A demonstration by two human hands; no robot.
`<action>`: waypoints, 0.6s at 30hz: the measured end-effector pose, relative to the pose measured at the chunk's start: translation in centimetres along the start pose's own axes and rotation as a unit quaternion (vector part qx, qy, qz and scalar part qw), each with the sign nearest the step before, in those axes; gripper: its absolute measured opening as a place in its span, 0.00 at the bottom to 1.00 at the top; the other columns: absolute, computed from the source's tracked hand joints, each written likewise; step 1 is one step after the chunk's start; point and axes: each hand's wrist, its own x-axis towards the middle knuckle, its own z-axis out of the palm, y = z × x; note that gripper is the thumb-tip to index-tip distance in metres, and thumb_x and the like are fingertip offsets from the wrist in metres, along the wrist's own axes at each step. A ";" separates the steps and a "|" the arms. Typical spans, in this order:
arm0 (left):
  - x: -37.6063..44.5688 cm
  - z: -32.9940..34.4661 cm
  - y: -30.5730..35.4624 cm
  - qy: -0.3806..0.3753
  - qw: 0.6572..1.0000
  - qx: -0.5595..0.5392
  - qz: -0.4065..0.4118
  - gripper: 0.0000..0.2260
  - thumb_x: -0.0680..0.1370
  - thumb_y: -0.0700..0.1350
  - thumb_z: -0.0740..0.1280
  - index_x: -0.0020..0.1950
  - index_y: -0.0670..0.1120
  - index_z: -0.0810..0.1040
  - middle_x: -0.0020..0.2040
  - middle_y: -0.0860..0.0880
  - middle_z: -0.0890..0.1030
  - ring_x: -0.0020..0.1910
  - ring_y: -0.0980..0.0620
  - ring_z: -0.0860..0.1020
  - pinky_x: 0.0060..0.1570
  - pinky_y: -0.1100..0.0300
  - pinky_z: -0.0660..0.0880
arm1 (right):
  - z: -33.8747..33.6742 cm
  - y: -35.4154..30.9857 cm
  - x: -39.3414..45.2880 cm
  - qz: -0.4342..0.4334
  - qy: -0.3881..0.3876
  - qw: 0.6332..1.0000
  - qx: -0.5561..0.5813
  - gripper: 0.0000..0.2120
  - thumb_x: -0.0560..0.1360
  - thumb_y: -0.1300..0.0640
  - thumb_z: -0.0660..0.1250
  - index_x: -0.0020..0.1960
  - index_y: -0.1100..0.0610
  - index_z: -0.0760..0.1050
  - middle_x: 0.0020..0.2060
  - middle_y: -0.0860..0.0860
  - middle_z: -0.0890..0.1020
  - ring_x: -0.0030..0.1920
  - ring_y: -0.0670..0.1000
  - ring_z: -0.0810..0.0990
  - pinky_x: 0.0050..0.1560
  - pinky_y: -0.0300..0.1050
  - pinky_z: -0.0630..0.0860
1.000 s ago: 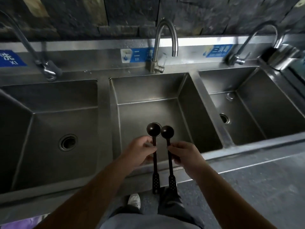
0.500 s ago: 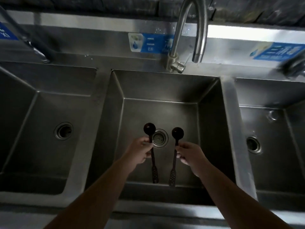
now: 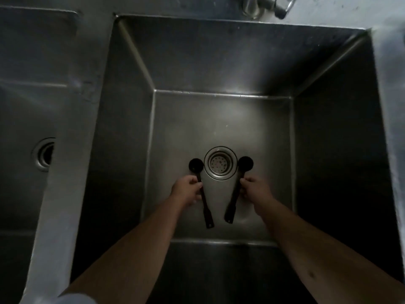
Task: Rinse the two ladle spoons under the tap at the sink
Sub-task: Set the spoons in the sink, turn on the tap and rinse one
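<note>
Left grip pinching handle of left ladle spoon; right grip pinching handle of right ladle spoon. Both spoons low inside middle sink basin, bowls flanking drain strainer, handles angled toward each other. Tap base at top edge, spout out of view.

A second steel basin lies to the left, parted from the middle one by a broad flat divider; its round drain shows partly past that divider's edge. A steel ledge runs down the far right.
</note>
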 end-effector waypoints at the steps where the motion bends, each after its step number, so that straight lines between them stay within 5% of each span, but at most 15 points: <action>1: 0.6 0.3 -0.1 -0.002 1.000 0.004 -0.001 0.04 0.79 0.40 0.65 0.46 0.48 0.76 0.39 0.46 0.82 0.29 0.52 0.80 0.22 0.66 0.68 | 0.2 0.6 0.7 0.002 0.008 1.000 -0.005 0.15 0.76 0.61 0.67 0.30 0.55 0.75 0.31 0.55 0.76 0.33 0.52 0.73 0.33 0.43 0.65; 7: 2.3 1.1 -0.4 0.015 0.999 0.028 0.001 0.09 0.78 0.40 0.66 0.38 0.48 0.74 0.35 0.47 0.81 0.23 0.58 0.79 0.20 0.68 0.70 | 0.3 0.9 2.1 0.009 0.034 0.999 -0.008 0.13 0.75 0.60 0.69 0.32 0.55 0.78 0.33 0.54 0.82 0.38 0.56 0.82 0.42 0.51 0.78; 11: 1.0 0.2 -0.1 0.027 0.997 0.067 -0.011 0.09 0.75 0.46 0.71 0.37 0.45 0.77 0.39 0.39 0.83 0.32 0.45 0.81 0.38 0.55 0.77 | -0.9 -0.3 0.0 0.011 0.029 0.998 -0.050 0.10 0.75 0.54 0.71 0.36 0.56 0.81 0.42 0.63 0.85 0.43 0.61 0.83 0.53 0.60 0.79; 15: -2.2 -1.6 2.9 0.085 0.989 0.119 0.022 0.09 0.73 0.49 0.72 0.41 0.44 0.78 0.45 0.37 0.84 0.47 0.39 0.82 0.50 0.48 0.78 | -3.5 -4.2 -3.5 -0.015 0.034 0.994 -0.104 0.14 0.74 0.49 0.70 0.38 0.59 0.83 0.38 0.59 0.85 0.42 0.58 0.83 0.46 0.52 0.79; 18: -5.1 -2.9 8.5 0.096 0.989 0.079 0.085 0.17 0.75 0.47 0.72 0.59 0.39 0.77 0.59 0.37 0.81 0.58 0.41 0.79 0.60 0.48 0.75 | -6.1 -10.4 -5.5 -0.072 0.062 0.990 -0.104 0.12 0.74 0.48 0.69 0.38 0.55 0.81 0.35 0.53 0.82 0.40 0.56 0.81 0.40 0.48 0.76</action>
